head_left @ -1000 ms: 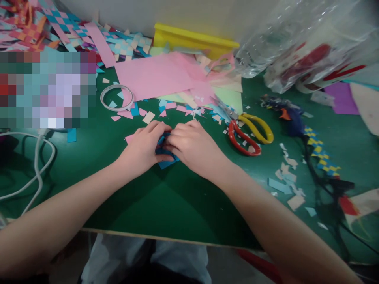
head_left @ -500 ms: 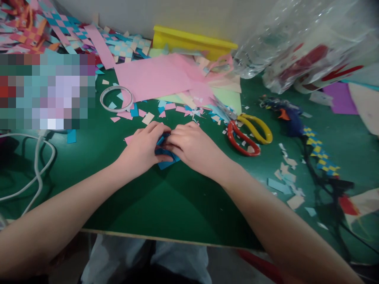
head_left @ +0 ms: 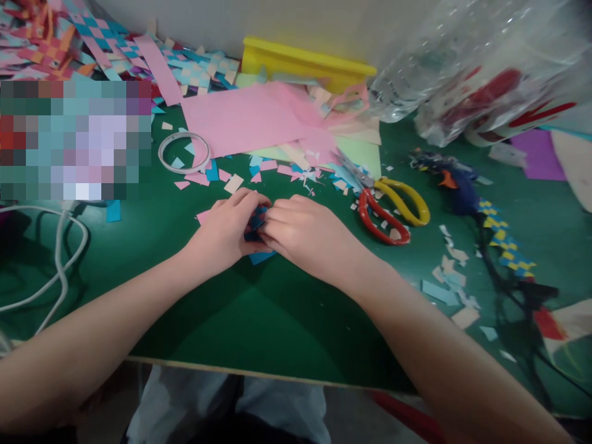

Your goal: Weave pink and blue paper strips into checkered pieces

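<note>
Leftward, a white cable (head_left: 59, 262) loops on the green table (head_left: 277, 320), then comes a tape ring (head_left: 161, 159), then the left hand (head_left: 226, 228), its thumb and fingers curled around a blue paper piece (head_left: 254, 227), partly hidden between the two hands. Beside it, the right hand (head_left: 308, 234) bends its fingers against that piece, though whether they pinch it I cannot tell. Farther right lie scissors (head_left: 367, 181), then a blue-and-yellow woven strip (head_left: 506, 240).
</note>
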`<state>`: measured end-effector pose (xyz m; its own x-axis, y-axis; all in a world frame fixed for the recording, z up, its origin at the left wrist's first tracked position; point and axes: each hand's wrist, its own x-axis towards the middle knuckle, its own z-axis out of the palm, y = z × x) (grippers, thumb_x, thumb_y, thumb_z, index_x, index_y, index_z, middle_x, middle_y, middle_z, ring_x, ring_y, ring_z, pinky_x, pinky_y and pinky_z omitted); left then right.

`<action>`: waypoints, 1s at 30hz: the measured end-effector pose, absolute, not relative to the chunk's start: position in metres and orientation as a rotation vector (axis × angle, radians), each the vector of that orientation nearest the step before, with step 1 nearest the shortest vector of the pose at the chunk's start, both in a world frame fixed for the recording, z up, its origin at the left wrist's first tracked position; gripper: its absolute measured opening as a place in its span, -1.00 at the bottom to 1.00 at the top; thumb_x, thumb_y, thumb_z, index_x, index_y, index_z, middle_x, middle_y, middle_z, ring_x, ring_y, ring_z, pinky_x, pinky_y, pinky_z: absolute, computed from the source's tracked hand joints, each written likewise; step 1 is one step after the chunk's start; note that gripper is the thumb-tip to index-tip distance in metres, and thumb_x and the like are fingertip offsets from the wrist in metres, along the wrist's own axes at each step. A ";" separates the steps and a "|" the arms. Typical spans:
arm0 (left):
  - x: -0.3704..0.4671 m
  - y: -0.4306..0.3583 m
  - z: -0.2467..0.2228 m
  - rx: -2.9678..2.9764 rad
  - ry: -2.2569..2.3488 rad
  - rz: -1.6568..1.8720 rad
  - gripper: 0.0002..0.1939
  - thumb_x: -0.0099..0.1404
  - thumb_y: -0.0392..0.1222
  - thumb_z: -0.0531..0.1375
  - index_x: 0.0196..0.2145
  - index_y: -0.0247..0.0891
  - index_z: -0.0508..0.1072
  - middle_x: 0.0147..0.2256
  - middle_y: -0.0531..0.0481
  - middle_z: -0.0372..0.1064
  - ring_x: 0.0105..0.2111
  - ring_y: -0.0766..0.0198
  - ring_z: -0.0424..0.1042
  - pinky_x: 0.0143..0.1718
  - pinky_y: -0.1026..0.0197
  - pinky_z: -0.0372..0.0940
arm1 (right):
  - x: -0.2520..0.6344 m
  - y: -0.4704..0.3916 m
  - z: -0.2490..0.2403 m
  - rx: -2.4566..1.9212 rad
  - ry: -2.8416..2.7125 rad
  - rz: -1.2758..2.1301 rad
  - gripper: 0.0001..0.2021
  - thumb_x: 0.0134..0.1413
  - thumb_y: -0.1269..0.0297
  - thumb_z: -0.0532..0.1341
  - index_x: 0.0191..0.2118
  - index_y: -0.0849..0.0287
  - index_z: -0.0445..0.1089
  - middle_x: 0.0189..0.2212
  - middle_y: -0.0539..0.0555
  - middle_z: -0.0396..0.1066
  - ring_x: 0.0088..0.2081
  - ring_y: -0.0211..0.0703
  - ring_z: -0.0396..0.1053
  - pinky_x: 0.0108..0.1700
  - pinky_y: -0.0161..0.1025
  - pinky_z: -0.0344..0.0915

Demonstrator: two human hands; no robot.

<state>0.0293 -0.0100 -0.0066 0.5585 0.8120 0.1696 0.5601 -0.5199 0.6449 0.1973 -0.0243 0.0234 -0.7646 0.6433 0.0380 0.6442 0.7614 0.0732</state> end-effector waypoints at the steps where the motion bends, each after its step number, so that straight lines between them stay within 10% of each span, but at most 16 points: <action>1: 0.029 -0.010 -0.007 2.261 1.096 0.625 -0.49 0.04 -0.22 0.37 -0.09 -0.23 0.26 -0.14 -0.04 0.31 -0.20 0.19 0.37 -0.13 0.06 0.24 | 0.197 -0.024 0.023 -1.068 -2.942 -0.138 -0.77 0.21 0.46 0.06 -0.38 0.25 0.45 -0.39 0.11 0.46 -0.30 -0.12 0.29 -0.30 -0.20 0.03; 30: 0.030 -0.010 -0.006 2.258 1.151 0.569 -0.48 0.00 -0.26 0.38 -0.10 -0.19 0.28 -0.06 -0.03 0.30 -0.06 0.12 0.35 -0.03 0.03 0.22 | 0.204 -0.012 0.005 -1.120 -2.675 0.340 -0.90 0.09 0.40 0.15 -0.37 0.23 0.41 -0.39 0.08 0.43 -0.32 -0.16 0.30 -0.26 -0.24 0.12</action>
